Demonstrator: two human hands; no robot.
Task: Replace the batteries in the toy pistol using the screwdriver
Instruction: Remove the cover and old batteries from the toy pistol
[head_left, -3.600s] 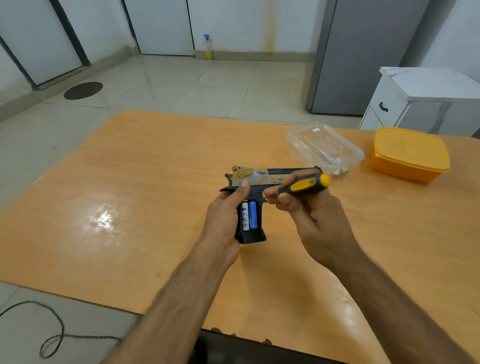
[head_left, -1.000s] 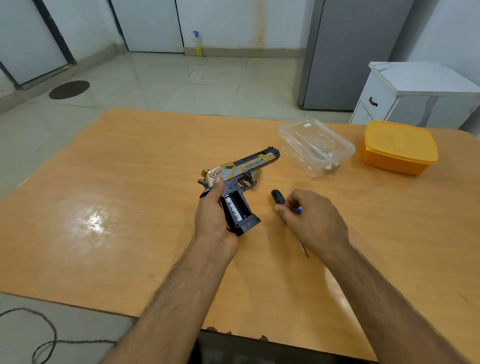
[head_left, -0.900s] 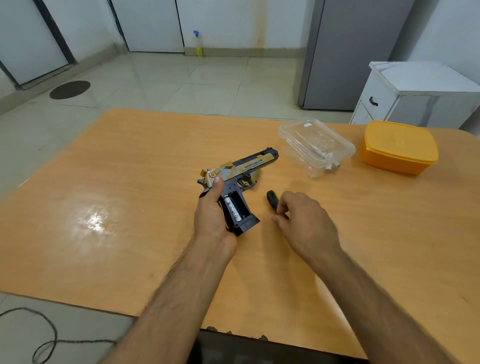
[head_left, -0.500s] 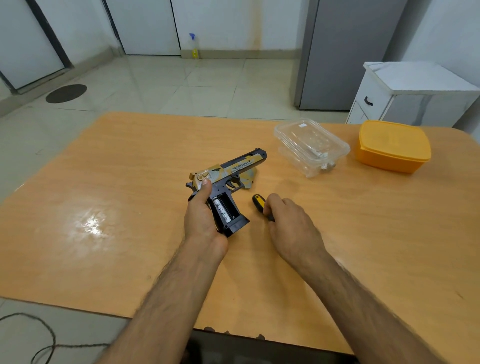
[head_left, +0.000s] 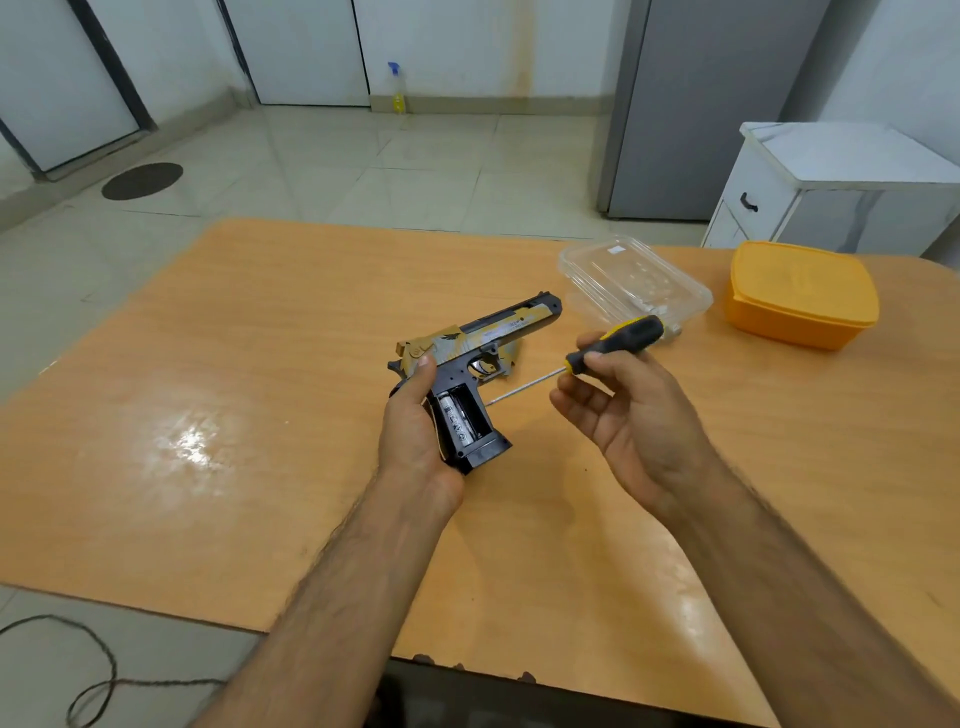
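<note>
Here, left grip (head_left: 415, 431) clamped around the handle of the toy pistol (head_left: 475, 358), thumb laid along the rear of the frame, barrel pointing away and to the right, up from the bench (head_left: 260, 364). Battery bay in the handle open and turned to the camera, with one white battery (head_left: 457, 423) visible in it, beside an empty dark slot.

Right grip (head_left: 623, 410) just to the right of the left one, palm turned up, fingers loosely curled, thumb and first fingers pinched on the screwdriver (head_left: 587, 358) at the front end of its black and yellow handle. Thin metal shaft running down and to the left from this grip, its tip very near the pistol handle, just right of the open bay; touching or not, cannot tell. Rear end of the screwdriver handle pointing up and to the right, in front of a clear plastic container (head_left: 634, 283).

Beyond the right grip, the clear container resting on the bench, with small pale things inside, too blurred to name. Further right of it, a closed orange box (head_left: 800, 293), apart from the clear one. Behind the pistol, close to the trigger guard, a small tan piece (head_left: 511, 358) lying on the bench, partly hidden.
</note>
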